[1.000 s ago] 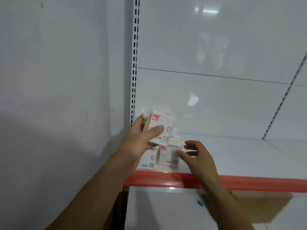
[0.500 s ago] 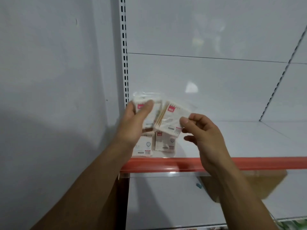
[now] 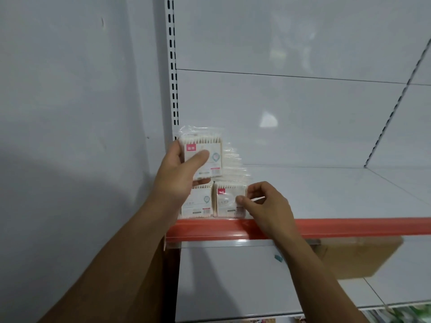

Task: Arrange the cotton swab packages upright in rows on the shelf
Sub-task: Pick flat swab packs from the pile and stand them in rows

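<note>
At the front left corner of the shelf (image 3: 326,190), the left hand (image 3: 179,180) grips an upright package (image 3: 213,159) just above the rows (image 3: 198,205), while the right hand (image 3: 265,206) pinches the front-right package (image 3: 227,201).

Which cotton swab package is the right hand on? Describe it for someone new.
Find the white metal shelf with the orange-red front strip, then its left end by the slotted white upright. Two clear plastic cotton swab packages stand side by side at the front edge. The right-hand package, unlike the left-hand package, is pinched by the right hand.
</note>
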The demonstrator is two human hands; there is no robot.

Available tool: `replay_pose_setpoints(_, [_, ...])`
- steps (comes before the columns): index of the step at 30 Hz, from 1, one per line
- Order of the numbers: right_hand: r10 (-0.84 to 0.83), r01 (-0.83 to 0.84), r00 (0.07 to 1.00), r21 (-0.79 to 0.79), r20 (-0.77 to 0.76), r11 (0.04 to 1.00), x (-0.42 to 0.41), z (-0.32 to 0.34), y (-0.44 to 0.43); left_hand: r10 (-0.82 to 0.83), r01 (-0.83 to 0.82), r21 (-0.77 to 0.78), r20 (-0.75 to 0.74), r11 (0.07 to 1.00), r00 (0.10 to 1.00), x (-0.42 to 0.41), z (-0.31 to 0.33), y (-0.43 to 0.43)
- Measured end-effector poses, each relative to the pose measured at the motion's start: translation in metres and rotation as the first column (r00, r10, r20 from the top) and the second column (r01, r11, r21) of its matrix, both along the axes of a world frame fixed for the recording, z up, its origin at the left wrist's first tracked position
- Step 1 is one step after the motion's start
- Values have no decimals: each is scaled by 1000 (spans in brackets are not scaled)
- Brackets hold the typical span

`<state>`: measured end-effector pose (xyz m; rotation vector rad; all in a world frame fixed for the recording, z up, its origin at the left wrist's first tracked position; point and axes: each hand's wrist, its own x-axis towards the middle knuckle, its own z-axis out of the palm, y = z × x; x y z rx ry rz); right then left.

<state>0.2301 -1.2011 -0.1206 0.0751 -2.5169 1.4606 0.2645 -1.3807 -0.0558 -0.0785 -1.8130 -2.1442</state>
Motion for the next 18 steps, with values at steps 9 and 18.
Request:
replay_pose_setpoints(9, [-35,-9,979,-211,-203,977,14,30,23,-160,158,-56,-35,986,987,-10,3,30])
replay_pose_setpoints(18, [116,-198,955,-291,-274,936,-13,74,45,-251,230,-274,-43,934,967,-47,17,71])
